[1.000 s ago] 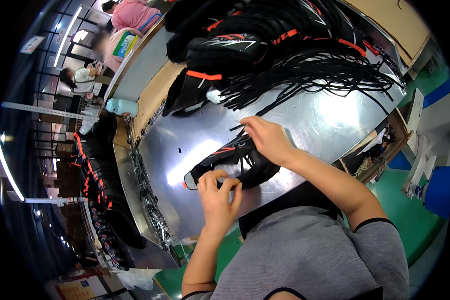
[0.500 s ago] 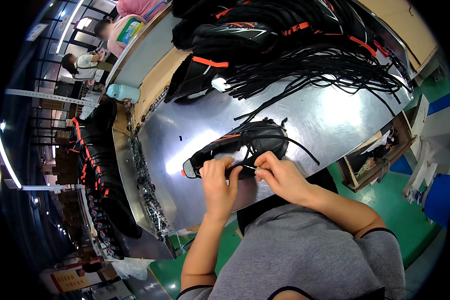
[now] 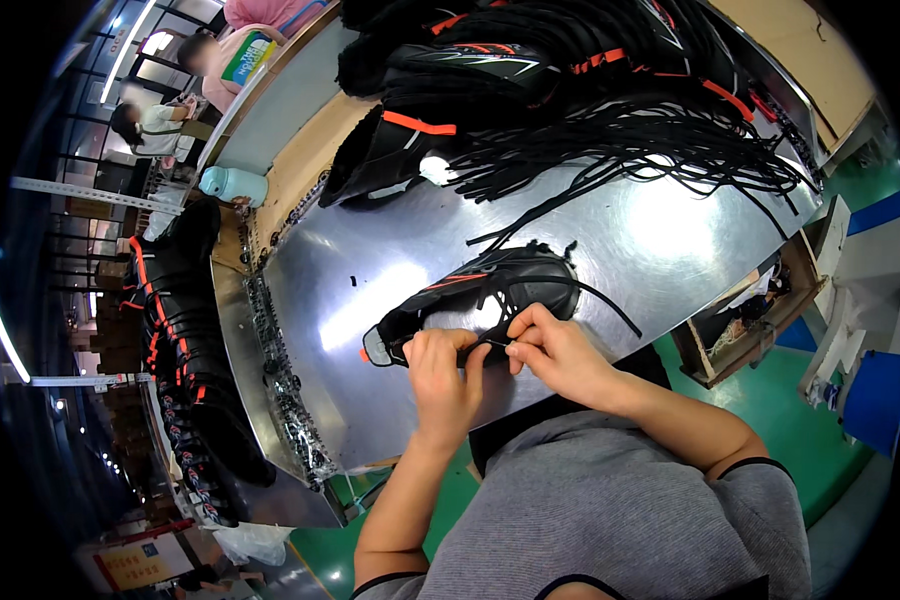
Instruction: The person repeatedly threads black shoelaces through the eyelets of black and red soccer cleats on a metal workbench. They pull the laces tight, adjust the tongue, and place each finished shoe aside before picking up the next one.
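2 hands are working at 1 black shoe (image 3: 490,295) lying on the steel tabletop (image 3: 670,240): left hand (image 3: 445,375) and right hand (image 3: 555,350) are both pinching a black lace (image 3: 610,305) beside it. Lacing appears partly done; loose end trailing. Pile of shoes (image 3: 530,80) lying beyond.

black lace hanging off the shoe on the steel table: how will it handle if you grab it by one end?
Probably floppy: the black lace curves loosely across the steel table rather than lying straight. Likely very light, being thin. It may drag or snag, since it is threaded in the shoe that both the left hand and right hand grip.
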Demonstrator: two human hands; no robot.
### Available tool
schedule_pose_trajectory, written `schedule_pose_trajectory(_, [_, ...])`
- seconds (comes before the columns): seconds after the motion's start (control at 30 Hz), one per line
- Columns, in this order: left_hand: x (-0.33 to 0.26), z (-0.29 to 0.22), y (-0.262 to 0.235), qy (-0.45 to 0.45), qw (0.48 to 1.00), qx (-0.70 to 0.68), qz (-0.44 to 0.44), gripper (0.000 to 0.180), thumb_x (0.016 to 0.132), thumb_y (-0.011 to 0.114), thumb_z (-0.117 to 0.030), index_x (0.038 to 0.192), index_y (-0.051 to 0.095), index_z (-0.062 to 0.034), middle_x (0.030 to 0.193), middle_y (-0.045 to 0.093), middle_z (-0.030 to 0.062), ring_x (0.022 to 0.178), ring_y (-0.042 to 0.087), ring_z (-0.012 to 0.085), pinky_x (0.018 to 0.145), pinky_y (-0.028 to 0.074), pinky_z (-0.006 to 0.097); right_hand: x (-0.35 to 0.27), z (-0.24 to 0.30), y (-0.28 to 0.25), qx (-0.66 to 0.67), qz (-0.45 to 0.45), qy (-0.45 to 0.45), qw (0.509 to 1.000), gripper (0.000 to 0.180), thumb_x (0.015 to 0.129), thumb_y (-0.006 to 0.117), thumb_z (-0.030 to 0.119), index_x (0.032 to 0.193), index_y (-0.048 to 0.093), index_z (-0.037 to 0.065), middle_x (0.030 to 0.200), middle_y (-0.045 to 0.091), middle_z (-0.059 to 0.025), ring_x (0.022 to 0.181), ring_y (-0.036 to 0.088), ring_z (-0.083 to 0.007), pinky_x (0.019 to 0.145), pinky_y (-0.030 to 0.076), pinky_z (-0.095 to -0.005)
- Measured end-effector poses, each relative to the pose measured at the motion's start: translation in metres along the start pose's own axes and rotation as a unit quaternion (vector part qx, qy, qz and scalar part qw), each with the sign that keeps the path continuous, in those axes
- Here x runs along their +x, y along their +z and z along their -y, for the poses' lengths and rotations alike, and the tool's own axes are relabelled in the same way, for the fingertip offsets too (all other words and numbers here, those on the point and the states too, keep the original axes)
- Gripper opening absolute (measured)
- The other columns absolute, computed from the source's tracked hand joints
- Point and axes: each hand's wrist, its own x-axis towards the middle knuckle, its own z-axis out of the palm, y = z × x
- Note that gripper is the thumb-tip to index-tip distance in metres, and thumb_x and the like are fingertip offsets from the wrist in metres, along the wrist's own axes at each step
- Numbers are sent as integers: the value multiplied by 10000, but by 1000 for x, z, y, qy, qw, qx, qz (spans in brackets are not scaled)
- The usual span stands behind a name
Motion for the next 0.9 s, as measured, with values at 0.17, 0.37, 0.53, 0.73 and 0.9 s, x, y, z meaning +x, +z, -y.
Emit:
schedule_pose_trajectory(0.17, [-6,-11,2,39,997,-55,32,260,735,735,75,903,578,-46,851,608,77,798,551,273,733,411,378,10,0,19,-26,-38,12,999,201,983,573,123,1029,453,-31,787,680,-163,724,681,-306,693,509,-389])
schedule_pose_trajectory(0.37, [-16,-1,-3,31,997,-64,17,266,740,716,99,909,578,-54,851,617,82,816,570,282,728,429,385,6,9,3,-155,14,2,988,200,970,597,155,1067,496,12,830,678,-171,768,686,-344,687,518,-425])
schedule_pose_trajectory(0.53, [-34,13,-8,95,995,0,-8,235,755,718,34,935,608,-70,901,641,59,874,604,248,746,442,376,-19,76,-55,-200,67,-58,976,184,931,629,140,1100,607,68,895,705,-119,741,694,-272,652,526,-385])
schedule_pose_trajectory(0.73, [-37,10,-16,182,983,15,18,211,737,726,-6,918,639,-71,961,661,53,905,613,235,778,473,368,28,73,-8,-411,192,-149,879,187,876,689,106,1057,694,63,860,721,-104,735,705,-257,666,539,-358])
schedule_pose_trajectory(0.9, [-36,12,-17,162,986,-25,25,264,727,750,41,912,603,-76,916,646,58,854,599,251,742,469,374,33,43,-6,-268,155,-94,946,167,850,710,129,1016,698,115,851,734,-90,793,710,-286,694,540,-387])
